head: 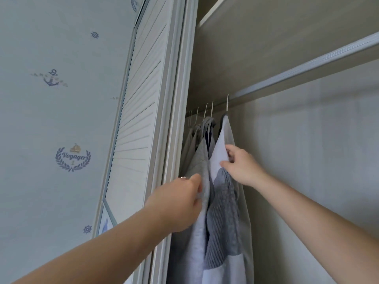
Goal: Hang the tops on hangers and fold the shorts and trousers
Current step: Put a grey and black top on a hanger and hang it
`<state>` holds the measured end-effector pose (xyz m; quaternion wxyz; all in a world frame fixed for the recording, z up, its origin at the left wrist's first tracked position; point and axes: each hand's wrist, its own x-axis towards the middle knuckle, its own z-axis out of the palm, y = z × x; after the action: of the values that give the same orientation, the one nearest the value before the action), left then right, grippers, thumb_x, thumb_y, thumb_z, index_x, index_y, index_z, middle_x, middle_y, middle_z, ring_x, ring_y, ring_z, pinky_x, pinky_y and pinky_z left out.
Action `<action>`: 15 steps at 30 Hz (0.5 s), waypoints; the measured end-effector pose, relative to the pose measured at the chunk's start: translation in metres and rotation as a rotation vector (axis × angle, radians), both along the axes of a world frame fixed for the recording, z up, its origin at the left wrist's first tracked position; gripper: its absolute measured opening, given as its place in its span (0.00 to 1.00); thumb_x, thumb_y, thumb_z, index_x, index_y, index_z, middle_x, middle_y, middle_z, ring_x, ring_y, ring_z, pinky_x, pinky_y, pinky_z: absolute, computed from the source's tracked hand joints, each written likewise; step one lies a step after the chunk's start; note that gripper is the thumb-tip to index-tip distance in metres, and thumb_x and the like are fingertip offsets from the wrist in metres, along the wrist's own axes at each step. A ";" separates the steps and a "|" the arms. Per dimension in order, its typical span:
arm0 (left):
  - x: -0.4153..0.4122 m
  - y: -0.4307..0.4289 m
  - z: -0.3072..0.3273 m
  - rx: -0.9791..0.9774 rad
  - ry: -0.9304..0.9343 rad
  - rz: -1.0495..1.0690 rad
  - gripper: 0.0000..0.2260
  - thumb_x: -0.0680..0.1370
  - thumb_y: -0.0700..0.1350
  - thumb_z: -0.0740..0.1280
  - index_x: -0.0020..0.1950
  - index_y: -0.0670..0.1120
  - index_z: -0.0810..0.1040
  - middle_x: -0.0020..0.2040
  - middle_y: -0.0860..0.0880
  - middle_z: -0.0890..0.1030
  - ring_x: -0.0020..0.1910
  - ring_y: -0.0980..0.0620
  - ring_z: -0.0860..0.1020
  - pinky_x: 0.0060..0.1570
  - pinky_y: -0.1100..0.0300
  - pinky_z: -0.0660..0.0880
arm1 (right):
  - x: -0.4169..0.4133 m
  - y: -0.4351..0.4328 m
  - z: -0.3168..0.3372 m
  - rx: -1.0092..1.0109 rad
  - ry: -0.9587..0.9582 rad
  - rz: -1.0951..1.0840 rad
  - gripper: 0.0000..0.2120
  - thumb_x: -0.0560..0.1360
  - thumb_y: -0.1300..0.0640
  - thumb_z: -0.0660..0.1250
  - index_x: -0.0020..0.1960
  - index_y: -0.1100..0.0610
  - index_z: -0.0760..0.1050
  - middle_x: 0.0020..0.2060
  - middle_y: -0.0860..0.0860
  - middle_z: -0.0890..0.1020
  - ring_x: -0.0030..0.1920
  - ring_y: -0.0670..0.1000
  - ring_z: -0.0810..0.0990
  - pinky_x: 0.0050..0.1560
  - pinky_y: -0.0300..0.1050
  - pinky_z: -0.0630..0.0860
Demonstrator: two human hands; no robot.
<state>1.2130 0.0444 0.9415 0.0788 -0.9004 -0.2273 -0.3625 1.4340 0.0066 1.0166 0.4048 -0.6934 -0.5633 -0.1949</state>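
Head view, looking up into a wardrobe. 2 bare forearms reach in from the bottom edge.

Left hand [180,201]: fingers curled round the front edge of a grey top [198,160], gripping the fabric; a ring [183,177] shows on 1 finger.

Right hand [244,167]: higher, thumb in front and fingers behind, pinching the side edge of a pale top [220,152] with a grey ribbed knit panel [222,206].

Both tops hang side by side, touching, at the left end of the wardrobe beside the louvred door [139,103]. More garments are bunched behind the grey one.

Above: thin hanger hooks [227,102] run up to the rail [307,66], a shelf [287,9] higher still. Nautical wallpaper [61,109] far left.
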 end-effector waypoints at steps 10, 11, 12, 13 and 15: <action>-0.136 -0.011 -0.105 -0.088 -0.029 0.134 0.16 0.80 0.62 0.54 0.61 0.57 0.74 0.60 0.59 0.76 0.58 0.55 0.73 0.61 0.55 0.70 | -0.100 -0.048 -0.145 -0.083 -0.094 0.273 0.32 0.80 0.43 0.63 0.80 0.38 0.51 0.80 0.39 0.51 0.80 0.43 0.48 0.79 0.53 0.51; -0.155 -0.015 -0.119 -0.104 -0.009 0.190 0.20 0.79 0.64 0.52 0.62 0.57 0.74 0.63 0.60 0.75 0.63 0.54 0.71 0.64 0.55 0.67 | -0.117 -0.051 -0.161 -0.117 -0.135 0.280 0.33 0.80 0.40 0.60 0.80 0.37 0.49 0.81 0.40 0.49 0.80 0.45 0.46 0.79 0.54 0.50; -0.175 -0.020 -0.133 -0.125 0.001 0.240 0.23 0.79 0.66 0.49 0.64 0.57 0.74 0.65 0.60 0.74 0.66 0.54 0.69 0.65 0.54 0.64 | -0.136 -0.053 -0.177 -0.157 -0.170 0.288 0.33 0.79 0.36 0.57 0.80 0.37 0.46 0.81 0.40 0.47 0.81 0.46 0.44 0.79 0.55 0.49; -0.197 -0.026 -0.147 -0.147 0.004 0.286 0.27 0.78 0.68 0.47 0.65 0.57 0.74 0.66 0.60 0.73 0.69 0.53 0.68 0.66 0.53 0.63 | -0.155 -0.054 -0.194 -0.198 -0.192 0.298 0.35 0.78 0.32 0.53 0.80 0.36 0.42 0.81 0.40 0.44 0.81 0.47 0.42 0.79 0.55 0.47; -0.243 -0.039 -0.174 -0.190 0.021 0.378 0.30 0.76 0.69 0.44 0.67 0.58 0.74 0.69 0.59 0.72 0.72 0.52 0.65 0.68 0.51 0.61 | -0.195 -0.056 -0.227 -0.274 -0.220 0.313 0.35 0.76 0.29 0.48 0.78 0.35 0.36 0.80 0.39 0.40 0.81 0.49 0.39 0.79 0.54 0.45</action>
<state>0.9699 0.0051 0.7673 0.0623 -0.8489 -0.4244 -0.3089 1.2386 -0.0492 0.7897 0.2685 -0.6206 -0.7259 -0.1258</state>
